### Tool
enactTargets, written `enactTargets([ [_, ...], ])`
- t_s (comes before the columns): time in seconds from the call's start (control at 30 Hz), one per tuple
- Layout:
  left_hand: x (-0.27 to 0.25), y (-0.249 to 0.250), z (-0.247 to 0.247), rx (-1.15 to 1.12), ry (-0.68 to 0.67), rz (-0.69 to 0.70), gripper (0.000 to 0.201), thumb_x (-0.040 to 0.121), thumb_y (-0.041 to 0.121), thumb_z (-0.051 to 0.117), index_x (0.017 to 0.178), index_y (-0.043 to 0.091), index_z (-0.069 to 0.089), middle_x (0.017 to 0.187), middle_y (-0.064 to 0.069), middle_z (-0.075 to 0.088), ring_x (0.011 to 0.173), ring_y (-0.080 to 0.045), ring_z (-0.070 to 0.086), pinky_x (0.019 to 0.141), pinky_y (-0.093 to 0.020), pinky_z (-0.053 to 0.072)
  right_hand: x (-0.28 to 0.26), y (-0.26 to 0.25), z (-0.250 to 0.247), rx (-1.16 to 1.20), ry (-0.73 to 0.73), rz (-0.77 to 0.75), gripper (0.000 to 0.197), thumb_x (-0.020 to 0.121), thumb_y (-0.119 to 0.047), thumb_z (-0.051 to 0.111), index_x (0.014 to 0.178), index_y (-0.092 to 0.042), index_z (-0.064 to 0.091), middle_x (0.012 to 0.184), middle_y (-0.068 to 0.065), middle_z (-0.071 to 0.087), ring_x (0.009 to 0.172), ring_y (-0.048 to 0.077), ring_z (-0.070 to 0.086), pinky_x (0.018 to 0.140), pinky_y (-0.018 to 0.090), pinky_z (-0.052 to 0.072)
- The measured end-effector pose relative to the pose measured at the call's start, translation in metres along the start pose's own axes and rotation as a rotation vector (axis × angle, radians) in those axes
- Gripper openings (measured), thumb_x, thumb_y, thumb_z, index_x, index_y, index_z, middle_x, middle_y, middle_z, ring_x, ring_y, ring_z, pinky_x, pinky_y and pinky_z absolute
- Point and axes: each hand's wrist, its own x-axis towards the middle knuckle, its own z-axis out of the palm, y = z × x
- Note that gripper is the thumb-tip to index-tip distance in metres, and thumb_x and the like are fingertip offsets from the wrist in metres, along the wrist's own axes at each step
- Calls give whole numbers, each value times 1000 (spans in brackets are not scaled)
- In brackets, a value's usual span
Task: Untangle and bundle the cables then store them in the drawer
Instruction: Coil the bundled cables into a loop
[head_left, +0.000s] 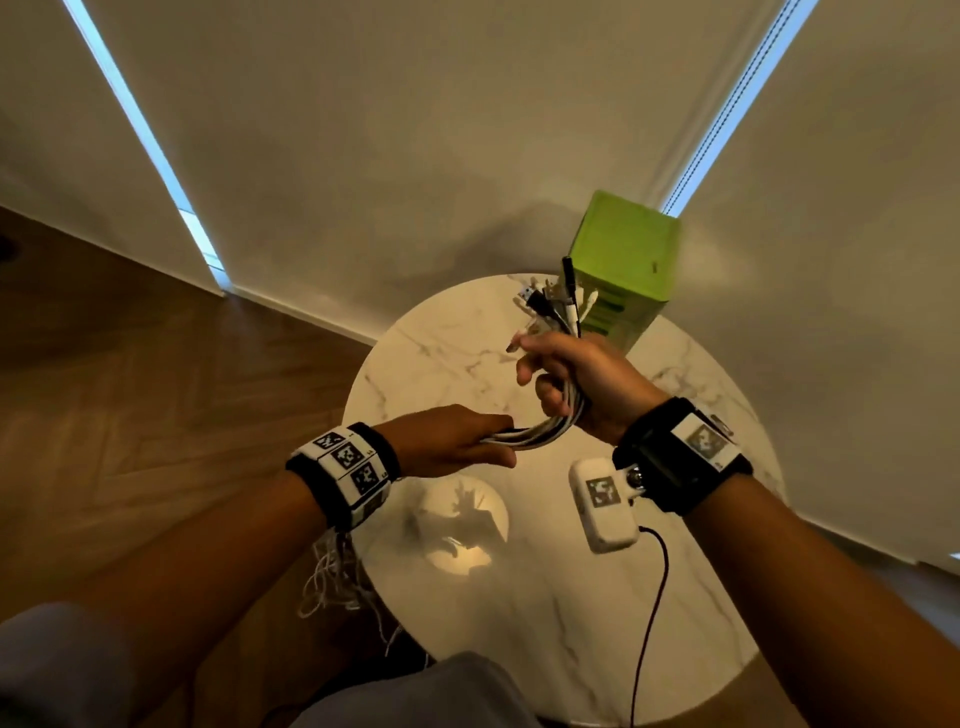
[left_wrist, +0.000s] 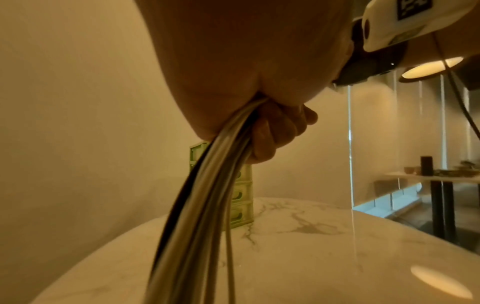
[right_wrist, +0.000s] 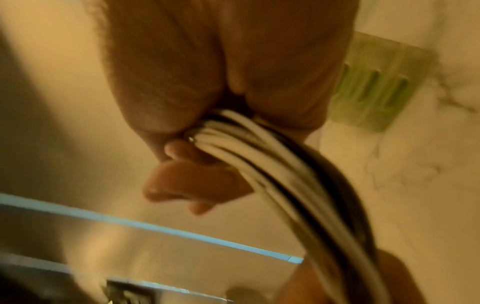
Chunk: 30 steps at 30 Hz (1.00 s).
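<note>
My left hand (head_left: 447, 441) comes in low from the left, its fingers lying nearly straight along the near stretch of the bundle of smooth round white, grey and black cables (head_left: 540, 434). Whether those fingers curl under and grip I cannot tell; the cables run into the palm and out of sight. From there the bundle curves up and away in a shallow arc, its long axis running from near-left to far-right, held above the round white marble-veined tabletop (head_left: 447, 353). My right hand (head_left: 582, 384) is wrapped tightly round the middle of it, fingers curled in, thumb across. Beyond that fist the cable ends (head_left: 558, 301) fan out, pointing away from me toward the wall: a black plug stands tallest, with white and metal plugs beside it. Further right, on the table's far edge, stands the boxy lime-green plastic drawer unit (head_left: 623, 254), its ribbed front with slotted handles facing me, drawers closed.
</note>
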Motion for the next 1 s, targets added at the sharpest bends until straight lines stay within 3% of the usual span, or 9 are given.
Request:
enactTargets([
  [0.17, 13, 14, -9, 123, 31, -24, 53, 100, 60, 30, 115, 19, 60, 108, -3, 70, 96, -21, 63, 88, -40, 49, 4, -4, 9, -36, 122, -175, 28, 100, -28, 56, 88, -2, 58, 70, 10, 58, 50, 21, 53, 45, 26, 43],
  [0.27, 17, 14, -12, 218, 107, -1, 48, 97, 66, 33, 98, 26, 59, 88, 0, 67, 78, -17, 60, 72, -39, 47, 3, -6, 3, -111, 81, -104, 28, 100, -34, 55, 95, -7, 54, 68, 8, 57, 37, 15, 38, 37, 20, 28],
  [0.37, 19, 5, -10, 149, 202, 35, 49, 93, 71, 34, 90, 27, 56, 78, 1, 62, 70, -13, 55, 64, -37, 44, 2, -8, -6, -73, 114, -91, 32, 101, -34, 54, 80, -10, 52, 63, 6, 49, 32, 10, 27, 35, 16, 22],
  [0.6, 9, -8, 3, -160, 274, -96, 40, 100, 62, 35, 98, 31, 59, 86, -1, 67, 78, -23, 63, 73, -39, 52, 4, -14, -33, -57, 310, -192, 27, 101, -29, 54, 87, -6, 52, 63, 8, 52, 30, 11, 27, 36, 16, 20],
  [0.7, 7, -9, -8, -77, 252, -61, 42, 99, 64, 36, 99, 33, 65, 89, 5, 68, 83, -15, 62, 79, -36, 51, 3, 3, -35, -146, 354, -162, 28, 97, -23, 59, 96, 5, 62, 64, 10, 63, 32, 16, 37, 34, 18, 26],
  [0.77, 6, -7, -21, 21, 220, -34, 48, 95, 67, 39, 99, 31, 70, 89, 7, 70, 82, -10, 62, 79, -32, 50, 1, 17, -31, -132, 316, -119, 25, 97, -20, 59, 96, 4, 65, 74, 14, 70, 46, 23, 58, 42, 25, 47],
  [0.83, 6, -4, -32, 99, 198, -15, 53, 90, 70, 41, 101, 29, 72, 94, 7, 72, 84, -10, 64, 80, -32, 52, 1, 29, -27, -102, 243, -39, 26, 98, -24, 58, 99, 0, 68, 95, 16, 75, 81, 28, 73, 71, 40, 61],
  [0.9, 10, -2, -38, 142, 204, -10, 50, 89, 69, 48, 102, 28, 73, 96, 7, 73, 85, -11, 64, 78, -34, 53, 1, 38, -23, -148, 177, 52, 31, 99, -35, 56, 109, -10, 71, 108, 8, 75, 104, 28, 71, 85, 47, 58],
  [1.0, 17, 2, -43, 183, 241, 23, 34, 93, 57, 60, 107, 27, 71, 100, 3, 73, 87, -15, 65, 79, -37, 54, 0, 49, -10, -147, 40, 134, 35, 99, -46, 53, 121, -23, 67, 112, 13, 73, 102, 36, 70, 85, 54, 55],
])
